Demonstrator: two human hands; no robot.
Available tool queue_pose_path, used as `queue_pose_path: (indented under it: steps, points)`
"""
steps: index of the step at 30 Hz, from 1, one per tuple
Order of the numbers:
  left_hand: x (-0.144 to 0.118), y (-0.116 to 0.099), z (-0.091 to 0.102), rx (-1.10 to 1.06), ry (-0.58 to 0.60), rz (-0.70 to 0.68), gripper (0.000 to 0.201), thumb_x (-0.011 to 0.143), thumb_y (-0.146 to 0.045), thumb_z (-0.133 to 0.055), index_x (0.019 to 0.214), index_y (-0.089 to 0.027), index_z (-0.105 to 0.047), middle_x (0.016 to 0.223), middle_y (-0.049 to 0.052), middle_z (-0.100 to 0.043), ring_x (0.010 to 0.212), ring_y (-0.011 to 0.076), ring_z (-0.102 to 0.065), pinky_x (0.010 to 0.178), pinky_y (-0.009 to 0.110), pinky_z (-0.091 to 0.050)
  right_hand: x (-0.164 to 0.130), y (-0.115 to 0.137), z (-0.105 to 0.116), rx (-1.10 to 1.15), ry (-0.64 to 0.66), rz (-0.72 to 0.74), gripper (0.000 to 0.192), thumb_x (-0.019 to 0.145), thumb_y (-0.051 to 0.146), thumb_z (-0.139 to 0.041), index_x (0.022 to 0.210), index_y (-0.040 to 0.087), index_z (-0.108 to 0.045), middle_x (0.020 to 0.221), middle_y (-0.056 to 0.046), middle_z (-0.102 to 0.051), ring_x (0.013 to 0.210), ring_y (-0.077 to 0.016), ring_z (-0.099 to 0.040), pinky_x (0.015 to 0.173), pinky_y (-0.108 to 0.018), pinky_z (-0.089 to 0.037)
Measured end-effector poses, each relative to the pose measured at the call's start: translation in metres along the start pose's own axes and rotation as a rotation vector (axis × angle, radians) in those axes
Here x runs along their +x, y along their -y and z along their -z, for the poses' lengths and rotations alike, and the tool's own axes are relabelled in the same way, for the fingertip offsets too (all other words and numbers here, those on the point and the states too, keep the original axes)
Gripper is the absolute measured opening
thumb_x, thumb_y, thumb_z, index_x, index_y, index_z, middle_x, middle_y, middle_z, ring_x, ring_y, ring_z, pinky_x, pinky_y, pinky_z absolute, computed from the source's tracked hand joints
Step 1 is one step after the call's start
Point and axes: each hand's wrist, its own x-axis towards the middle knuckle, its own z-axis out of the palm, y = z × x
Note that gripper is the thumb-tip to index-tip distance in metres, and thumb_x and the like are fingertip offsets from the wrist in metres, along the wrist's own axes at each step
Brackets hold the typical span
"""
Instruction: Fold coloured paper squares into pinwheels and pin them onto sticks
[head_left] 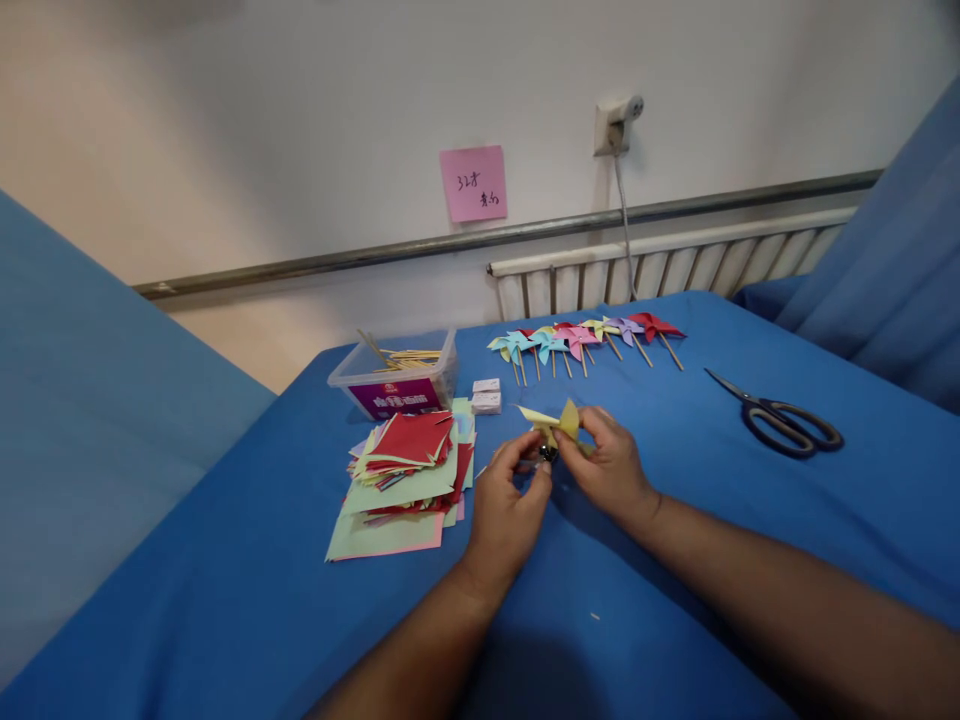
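Note:
Over the blue cloth, my right hand [611,465] pinches a yellow paper pinwheel [568,420] whose blades are folded up. My left hand [510,505] is close against it, its thumb and fingers closed on a small shiny black piece [548,453] just below the paper. What that piece is I cannot make out. To the left of my hands lies a stack of cut paper squares [409,440] in red, yellow and green, on larger green sheets. Finished pinwheels [577,340] on wooden sticks lie in a row behind my hands.
A clear plastic tub [394,385] holding wooden sticks stands at the back left, beside two small white boxes [487,396]. Black-handled scissors [784,420] rest at the right. Behind the table are a radiator [667,265], a wall rail [390,248] and a plugged-in cord [624,210].

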Motion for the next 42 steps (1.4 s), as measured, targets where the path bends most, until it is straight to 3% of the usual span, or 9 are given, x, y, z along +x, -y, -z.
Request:
queue_pose_path:
  steps: [5, 11, 19, 30, 42]
  points:
    - [-0.002, 0.004, -0.004, -0.015, 0.049, -0.027, 0.039, 0.079, -0.017, -0.061, 0.118, -0.020, -0.064, 0.115, 0.009, -0.067, 0.103, 0.0211, -0.062, 0.092, 0.036, -0.046, 0.000, 0.003, 0.001, -0.109, 0.020, 0.190, 0.008, 0.085, 0.015, -0.051, 0.085, 0.020, -0.057, 0.083, -0.006, -0.063, 0.083, -0.0214, -0.056, 0.077, -0.035, -0.044]
    - [0.002, 0.003, -0.001, -0.141, 0.064, 0.063, 0.037, 0.079, -0.022, -0.063, 0.116, -0.019, -0.066, 0.116, 0.009, -0.067, 0.105, 0.0224, -0.061, 0.097, 0.036, -0.043, -0.002, 0.007, 0.001, -0.221, 0.100, 0.268, 0.013, 0.086, 0.016, -0.051, 0.096, 0.018, -0.059, 0.095, -0.008, -0.065, 0.096, -0.0245, -0.056, 0.083, -0.040, -0.044]
    - [0.011, 0.006, 0.004, -0.529, 0.026, 0.249, 0.035, 0.069, -0.024, -0.073, 0.103, -0.015, -0.070, 0.106, 0.009, -0.072, 0.103, 0.0241, -0.063, 0.096, 0.037, -0.042, -0.011, 0.024, 0.000, -0.274, 0.238, 0.293, 0.051, 0.081, 0.025, -0.058, 0.130, 0.014, -0.049, 0.125, -0.015, -0.054, 0.119, -0.0319, -0.044, 0.096, -0.049, -0.041]
    - [0.016, 0.012, 0.007, -0.529, -0.164, 0.376, 0.034, 0.067, -0.036, -0.077, 0.089, -0.011, -0.072, 0.085, 0.008, -0.073, 0.074, 0.0171, -0.064, 0.072, 0.028, -0.047, -0.011, 0.028, 0.004, -0.188, 0.301, 0.291, 0.039, 0.088, 0.028, -0.054, 0.127, 0.019, -0.054, 0.117, -0.011, -0.057, 0.113, -0.0273, -0.049, 0.094, -0.047, -0.043]
    - [0.011, 0.011, 0.003, -0.611, -0.158, 0.484, 0.037, 0.061, -0.034, -0.080, 0.088, -0.009, -0.072, 0.076, 0.008, -0.072, 0.062, 0.0132, -0.059, 0.059, 0.023, -0.044, -0.013, 0.017, 0.002, -0.110, 0.215, 0.317, 0.027, 0.091, 0.019, -0.050, 0.116, 0.021, -0.058, 0.110, -0.009, -0.059, 0.108, -0.0243, -0.052, 0.093, -0.045, -0.044]
